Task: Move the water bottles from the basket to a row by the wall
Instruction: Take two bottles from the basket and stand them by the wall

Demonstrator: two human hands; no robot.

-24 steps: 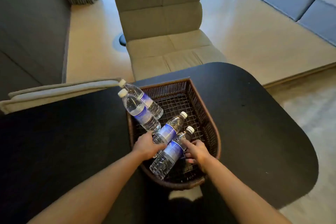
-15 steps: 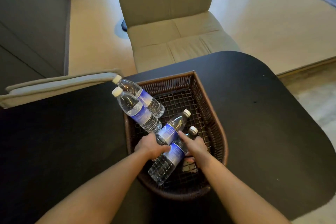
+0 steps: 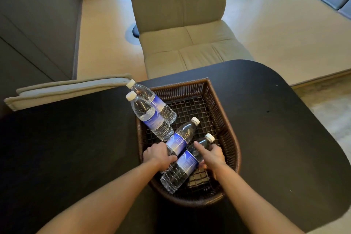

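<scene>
Head view: both hands in basket (image 3: pixel 226 119) – left hand (image 3: pixel 158 156) wrapped round one bottle (image 3: pixel 181 139), right hand (image 3: pixel 212 156) round nearer bottle (image 3: pixel 182 167).

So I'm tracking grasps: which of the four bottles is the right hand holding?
The nearest bottle, lowest in the basket; the right hand wraps its neck end. The left hand grips its neighbour.

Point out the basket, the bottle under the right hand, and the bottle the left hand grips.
basket (image 3: pixel 230 135): head view, right rim.
bottle under the right hand (image 3: pixel 187 161): head view, blue label.
bottle the left hand grips (image 3: pixel 177 143): head view, blue label.
</scene>
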